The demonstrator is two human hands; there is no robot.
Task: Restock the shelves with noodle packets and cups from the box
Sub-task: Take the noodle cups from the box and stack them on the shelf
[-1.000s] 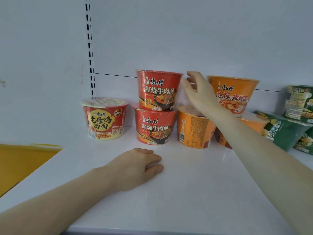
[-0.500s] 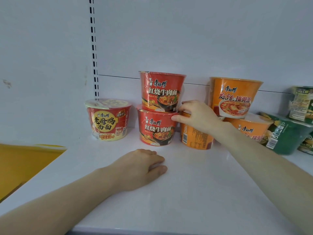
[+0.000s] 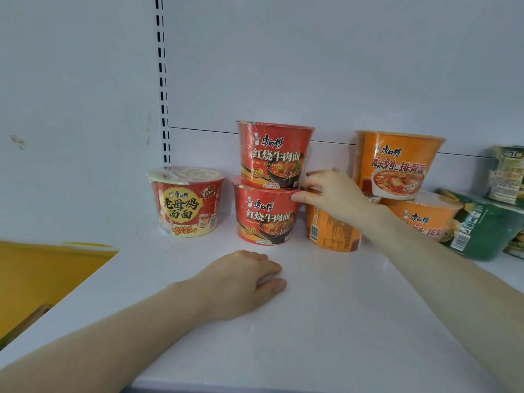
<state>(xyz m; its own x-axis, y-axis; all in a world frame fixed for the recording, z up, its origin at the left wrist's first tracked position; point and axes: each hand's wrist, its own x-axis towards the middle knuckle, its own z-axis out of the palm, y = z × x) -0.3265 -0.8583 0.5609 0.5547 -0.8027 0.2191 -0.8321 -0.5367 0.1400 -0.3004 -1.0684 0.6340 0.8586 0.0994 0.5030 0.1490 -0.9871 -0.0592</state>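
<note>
Several noodle cups stand at the back of the white shelf (image 3: 326, 321). Two red beef cups are stacked, one on top (image 3: 272, 154) and one below (image 3: 263, 219). To their left stands a red and yellow chicken soup cup (image 3: 184, 205). Right of the stack is an orange cup (image 3: 329, 236) with its barcode facing me. My right hand (image 3: 334, 197) grips its top rim, fingers curled over it, thumb tip by the lower red cup. My left hand (image 3: 241, 282) rests on the shelf in front, holding nothing.
Two more orange cups are stacked at the right, an upper cup (image 3: 397, 163) and a lower cup (image 3: 422, 219). Green noodle packs (image 3: 482, 225) lean at the far right. A slotted upright (image 3: 163, 95) runs up the back wall. A yellow surface (image 3: 42, 273) lies below left.
My right hand came down from behind the upper cups onto the top of the barcode-facing orange cup and closed on its rim. My left hand stayed on the shelf.
</note>
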